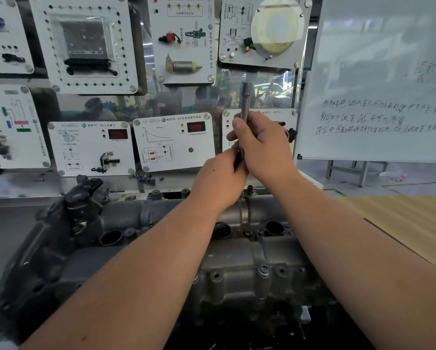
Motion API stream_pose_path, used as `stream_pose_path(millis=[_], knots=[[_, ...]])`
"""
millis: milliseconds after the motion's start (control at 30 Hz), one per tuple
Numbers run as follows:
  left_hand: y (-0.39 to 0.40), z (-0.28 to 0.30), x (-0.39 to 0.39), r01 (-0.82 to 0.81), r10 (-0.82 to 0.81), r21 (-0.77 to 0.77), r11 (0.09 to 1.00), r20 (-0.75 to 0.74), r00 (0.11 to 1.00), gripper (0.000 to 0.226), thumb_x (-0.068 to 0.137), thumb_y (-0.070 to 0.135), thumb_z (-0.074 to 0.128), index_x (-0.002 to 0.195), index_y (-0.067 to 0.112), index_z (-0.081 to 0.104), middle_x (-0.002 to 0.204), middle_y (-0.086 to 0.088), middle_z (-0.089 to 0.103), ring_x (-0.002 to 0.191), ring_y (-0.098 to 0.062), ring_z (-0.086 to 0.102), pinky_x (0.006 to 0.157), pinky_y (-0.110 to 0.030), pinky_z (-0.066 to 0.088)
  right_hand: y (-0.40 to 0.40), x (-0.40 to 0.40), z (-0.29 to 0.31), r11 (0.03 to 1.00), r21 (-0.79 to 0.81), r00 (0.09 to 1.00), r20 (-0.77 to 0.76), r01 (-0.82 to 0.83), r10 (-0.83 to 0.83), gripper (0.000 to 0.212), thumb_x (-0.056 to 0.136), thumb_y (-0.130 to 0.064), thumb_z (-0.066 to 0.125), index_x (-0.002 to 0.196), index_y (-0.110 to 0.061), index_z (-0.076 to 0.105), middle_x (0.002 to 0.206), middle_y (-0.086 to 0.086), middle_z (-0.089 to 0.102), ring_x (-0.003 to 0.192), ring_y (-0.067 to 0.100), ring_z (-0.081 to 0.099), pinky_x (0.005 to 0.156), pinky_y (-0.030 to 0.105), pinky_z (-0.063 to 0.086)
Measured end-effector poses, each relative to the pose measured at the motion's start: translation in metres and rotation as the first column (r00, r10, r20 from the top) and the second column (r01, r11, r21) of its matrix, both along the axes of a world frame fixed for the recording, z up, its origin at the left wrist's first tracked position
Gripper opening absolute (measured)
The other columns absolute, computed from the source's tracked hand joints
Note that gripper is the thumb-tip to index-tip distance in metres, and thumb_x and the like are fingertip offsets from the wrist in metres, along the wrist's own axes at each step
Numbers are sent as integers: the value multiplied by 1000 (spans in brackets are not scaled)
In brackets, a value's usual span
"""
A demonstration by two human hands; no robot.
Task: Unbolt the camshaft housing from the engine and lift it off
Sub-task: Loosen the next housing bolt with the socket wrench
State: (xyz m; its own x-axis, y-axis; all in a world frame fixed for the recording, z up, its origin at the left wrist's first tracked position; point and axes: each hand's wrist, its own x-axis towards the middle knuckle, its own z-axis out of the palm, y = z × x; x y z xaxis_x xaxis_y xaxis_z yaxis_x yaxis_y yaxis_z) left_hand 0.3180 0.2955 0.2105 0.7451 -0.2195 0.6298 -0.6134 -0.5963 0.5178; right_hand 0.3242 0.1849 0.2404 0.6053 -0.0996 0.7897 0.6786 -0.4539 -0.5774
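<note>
Both hands close on a slim steel tool held upright above the engine: the right hand wraps the shaft with fingers curled round it and thumb laid along its near side, while the left hand, just below and touching it, grips the tool's lower end, where a dark handle part barely shows between the fingers. The tool's upper end, a thicker socket-like tip, stands free above the right hand.

Beneath the two bare forearms lies the camshaft housing, a grey cast-metal cover sitting on the engine, running from left to right across the near part of the scene. Round open bores line its middle, and a bolt sits in a boss along its near edge, beside several other bolt holes. A dark bracket assembly rises at the housing's left end.

On the far side, a metal shelf carries a few loose bolts. Behind it stands a wall of white training panels with diagrams, red displays and mounted sensors. A whiteboard with handwritten lines stands at far right, and a wooden tabletop lies to the right of the engine.
</note>
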Motion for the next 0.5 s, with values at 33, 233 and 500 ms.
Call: stream_pose_path(millis=[33,233,500], knots=[[0,0,0,2,-2,2,1000,1,1000,13,102,28,47,103,21,58,79,4,62,72,-14,59,56,-30,37,1,0,0,1000,-7,1000,-8,-5,5,31,103,-29,53,92,-3,63,78,-13,73,63,-1,60,60,13,45],[1,2,0,-3,3,-6,1000,17,1000,4,99,24,54,95,27,53,72,11,56,68,-13,55,55,-29,36,0,-1,0,999,-6,999,4,-33,33,28,102,-31,56,97,-4,63,77,-9,73,71,-6,66,64,17,50],[0,4,-4,27,-27,-18,999,-14,1000,19,100,26,50,114,20,62,89,-2,70,82,-24,64,70,-38,53,2,-1,1,999,29,999,-27,-25,26,26,104,-32,52,91,-12,61,79,-13,74,74,3,66,67,20,51]])
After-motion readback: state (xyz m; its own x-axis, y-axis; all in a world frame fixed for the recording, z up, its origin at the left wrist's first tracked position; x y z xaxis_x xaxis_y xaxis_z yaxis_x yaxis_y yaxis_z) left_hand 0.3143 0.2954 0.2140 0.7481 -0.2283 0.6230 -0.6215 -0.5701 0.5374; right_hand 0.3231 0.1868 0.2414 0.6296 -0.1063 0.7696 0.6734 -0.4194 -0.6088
